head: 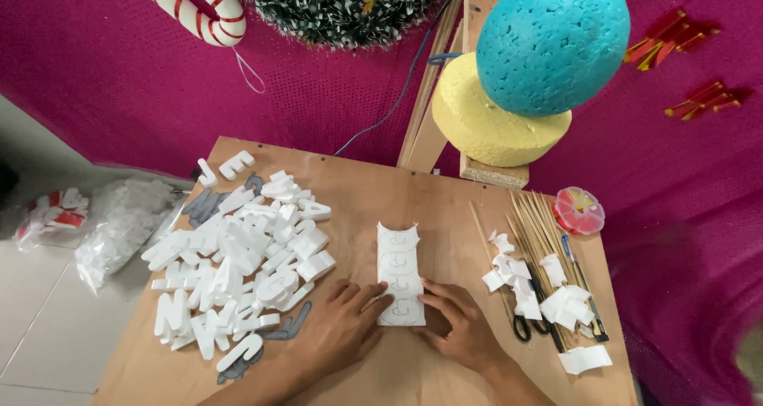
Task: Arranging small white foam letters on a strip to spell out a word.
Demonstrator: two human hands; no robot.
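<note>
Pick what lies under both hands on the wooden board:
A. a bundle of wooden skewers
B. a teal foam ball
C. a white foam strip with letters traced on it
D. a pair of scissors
C: the left hand and right hand press on either side of the white foam strip with traced outlines; the scissors and skewers lie off to the right, untouched.
</note>
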